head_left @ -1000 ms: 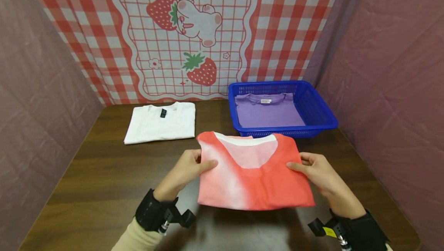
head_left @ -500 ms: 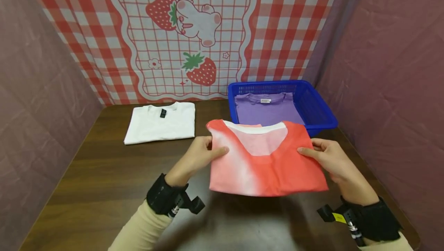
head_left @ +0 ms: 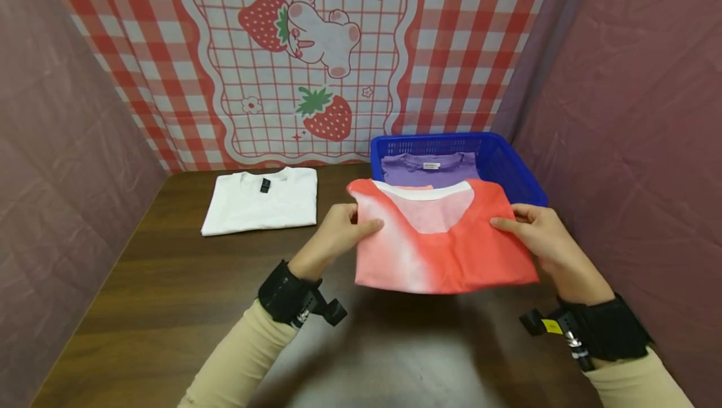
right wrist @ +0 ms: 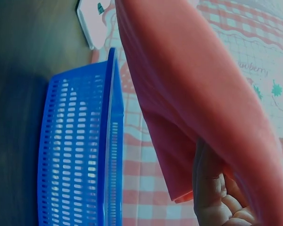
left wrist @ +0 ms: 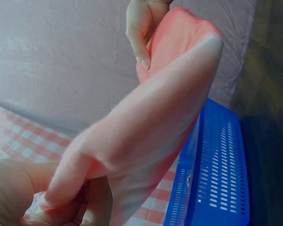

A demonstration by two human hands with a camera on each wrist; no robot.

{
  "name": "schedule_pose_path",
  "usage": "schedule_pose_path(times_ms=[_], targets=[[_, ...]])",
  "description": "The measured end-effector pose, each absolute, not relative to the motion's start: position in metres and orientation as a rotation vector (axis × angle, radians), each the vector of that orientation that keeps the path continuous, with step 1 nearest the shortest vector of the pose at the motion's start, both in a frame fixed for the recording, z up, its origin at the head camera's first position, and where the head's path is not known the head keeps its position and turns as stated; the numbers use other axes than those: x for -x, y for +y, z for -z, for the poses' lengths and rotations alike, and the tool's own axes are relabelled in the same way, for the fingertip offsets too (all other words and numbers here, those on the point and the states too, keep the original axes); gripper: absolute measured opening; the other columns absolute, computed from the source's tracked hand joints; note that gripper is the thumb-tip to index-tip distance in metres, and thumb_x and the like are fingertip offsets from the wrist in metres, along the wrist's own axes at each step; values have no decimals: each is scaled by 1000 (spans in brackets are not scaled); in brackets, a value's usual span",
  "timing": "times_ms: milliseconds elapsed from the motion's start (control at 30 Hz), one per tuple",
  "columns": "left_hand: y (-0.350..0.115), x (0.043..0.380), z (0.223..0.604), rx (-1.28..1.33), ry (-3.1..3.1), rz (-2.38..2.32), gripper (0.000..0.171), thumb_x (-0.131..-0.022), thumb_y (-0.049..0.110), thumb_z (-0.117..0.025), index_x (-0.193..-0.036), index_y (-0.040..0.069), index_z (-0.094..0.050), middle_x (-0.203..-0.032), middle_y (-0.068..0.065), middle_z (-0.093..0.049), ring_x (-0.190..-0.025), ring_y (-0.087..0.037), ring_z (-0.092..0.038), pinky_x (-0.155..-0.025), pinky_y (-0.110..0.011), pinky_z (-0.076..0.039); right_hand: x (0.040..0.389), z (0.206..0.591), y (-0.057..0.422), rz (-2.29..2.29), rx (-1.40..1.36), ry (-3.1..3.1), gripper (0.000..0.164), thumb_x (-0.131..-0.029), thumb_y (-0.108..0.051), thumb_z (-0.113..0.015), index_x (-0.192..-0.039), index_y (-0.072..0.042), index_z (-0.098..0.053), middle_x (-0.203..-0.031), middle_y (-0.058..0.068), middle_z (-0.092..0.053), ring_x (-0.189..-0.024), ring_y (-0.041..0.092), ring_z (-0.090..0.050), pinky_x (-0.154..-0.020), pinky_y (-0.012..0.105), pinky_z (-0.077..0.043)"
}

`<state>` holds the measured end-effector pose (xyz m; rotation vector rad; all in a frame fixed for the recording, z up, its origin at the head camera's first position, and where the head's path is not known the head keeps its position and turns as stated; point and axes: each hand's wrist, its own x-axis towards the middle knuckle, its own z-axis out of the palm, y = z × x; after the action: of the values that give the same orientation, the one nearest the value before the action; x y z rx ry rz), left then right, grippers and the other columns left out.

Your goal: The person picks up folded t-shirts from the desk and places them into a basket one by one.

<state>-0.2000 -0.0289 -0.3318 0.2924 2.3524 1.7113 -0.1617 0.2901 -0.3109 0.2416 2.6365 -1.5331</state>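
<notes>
A folded coral-and-white fabric T-shirt (head_left: 451,264) is held aloft near a blue, perforated plastic basket (head_left: 520,177).
Its opposite sides are gripped by the left hand (head_left: 341,229) and right hand (head_left: 538,232), thumbs uppermost. Tension is best matched between both hands and the bundle held level, as the limp, smooth-looking cloth could sag; a curved white neckband is seen.

The shirt (head_left: 442,248) between the left grip (head_left: 340,229) and right grip (head_left: 540,232) is smooth, matt cloth. Beyond them, the basket (head_left: 510,175) is glossy plastic; beneath, the counter (head_left: 169,295) looks like shiny wood.
</notes>
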Motion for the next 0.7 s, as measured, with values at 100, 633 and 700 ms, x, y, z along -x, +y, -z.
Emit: schedule_pose_path(times_ms=[100, 633, 700], targets=[[-24, 207, 332, -295, 2330, -1749, 23, -88, 14, -67, -99, -6, -68, -84, -10, -68, -67, -7, -55, -62, -19, -48, 168, 309, 292, 1535, -250, 2660, 21, -89, -29, -67, -105, -15, -66, -65, -26, -60, -60, 2, -61, -59, 25, -54], [-1, 243, 324, -217, 2266, -1807, 27, -88, 12, -65, -106, -9, -66, -80, -2, -62, -67, -5, -54, -61, -18, -48, 207, 294, 295, 1279, -368, 2842, 51, -92, -36, -59, -128, 0, -56, -97, -5, -53, -73, 7, -50, -63, 23, -47], [1, 247, 324, -214, 2267, -1812, 27, -88, 11, -65, -106, -9, -66, -79, -2, -62, -66, -5, -54, -61, -17, -47, 210, 294, 296, 1275, -379, 2848, 49, -92, -35, -59, -127, 0, -56, -97, -4, -54, -74, 9, -50, -63, 23, -46]])
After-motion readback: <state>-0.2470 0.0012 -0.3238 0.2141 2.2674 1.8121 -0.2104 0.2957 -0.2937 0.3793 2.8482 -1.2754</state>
